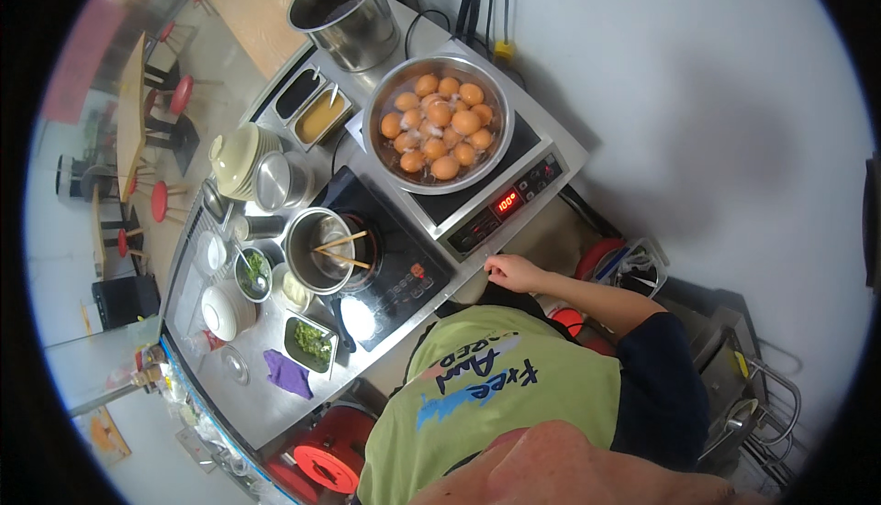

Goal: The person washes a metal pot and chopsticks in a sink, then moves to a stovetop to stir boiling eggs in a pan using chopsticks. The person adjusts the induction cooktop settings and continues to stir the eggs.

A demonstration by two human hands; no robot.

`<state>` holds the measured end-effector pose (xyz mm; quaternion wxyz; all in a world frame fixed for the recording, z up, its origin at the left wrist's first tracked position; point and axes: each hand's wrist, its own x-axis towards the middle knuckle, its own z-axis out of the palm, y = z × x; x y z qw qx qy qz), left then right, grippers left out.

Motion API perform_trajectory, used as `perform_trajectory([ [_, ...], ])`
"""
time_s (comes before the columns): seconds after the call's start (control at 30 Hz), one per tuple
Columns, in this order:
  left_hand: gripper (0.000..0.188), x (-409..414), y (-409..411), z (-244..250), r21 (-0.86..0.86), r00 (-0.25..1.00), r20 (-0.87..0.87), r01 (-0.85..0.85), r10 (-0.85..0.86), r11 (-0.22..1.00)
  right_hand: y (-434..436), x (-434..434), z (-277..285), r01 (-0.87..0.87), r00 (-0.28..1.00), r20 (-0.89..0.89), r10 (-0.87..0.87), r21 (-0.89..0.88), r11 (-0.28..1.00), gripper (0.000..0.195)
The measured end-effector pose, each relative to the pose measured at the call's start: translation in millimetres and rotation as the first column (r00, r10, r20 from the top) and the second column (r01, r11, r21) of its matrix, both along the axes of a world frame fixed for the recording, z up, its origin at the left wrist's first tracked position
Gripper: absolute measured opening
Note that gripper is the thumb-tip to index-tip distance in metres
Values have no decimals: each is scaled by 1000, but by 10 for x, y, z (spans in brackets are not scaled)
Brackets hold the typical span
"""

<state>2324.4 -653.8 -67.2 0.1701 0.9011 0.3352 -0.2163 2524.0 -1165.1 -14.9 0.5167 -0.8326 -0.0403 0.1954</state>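
My right hand [513, 273] is at the front edge of the steel counter [375, 371], just below the control panel [508, 203] of an induction cooker. Its fingers are curled, and I cannot tell whether they grip anything. My left hand is out of view. On that cooker sits a wide steel bowl [506, 140] of brown eggs [438, 113] in water, with some whitish foam between them. To its left, a steel saucepan [292, 250] rests on a black induction hob [406, 257], with a pair of wooden chopsticks [342, 235] inside.
A tall steel pot [365, 40] and two sauce containers [319, 116] stand farther back. Stacked bowls [237, 161], a bowl of chopped greens [253, 274], a tray of greens [312, 341] and a purple cloth [288, 373] occupy the left side. A white wall [654, 37] borders the right.
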Motion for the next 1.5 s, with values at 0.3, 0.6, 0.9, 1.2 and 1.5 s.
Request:
perform_trajectory([
  [0.3, 46, 367, -507, 231, -127, 1000, 15, 1, 1, 992, -119, 123, 116, -27, 999, 25, 24, 122, 992, 18],
  [0.6, 39, 348, -676, 290, -189, 999, -39, -34, 27, 981, -342, 522, 601, -22, 991, 135, -8, 219, 975, 16],
  [0.9, 32, 284, -751, 313, -225, 996, -83, -55, 37, 973, -215, 564, 655, -84, 995, 81, 66, 235, 968, 15],
  [1.2, 27, 299, -721, 261, -259, 990, -135, -9, -27, 966, -246, 512, 663, -45, 988, 154, 11, 220, 974, 15],
  [1.5, 25, 1118, -907, 715, -248, 976, 110, 211, -189, 945, 98, 753, 940, -169, 981, 136, 140, 237, 957, 29],
])
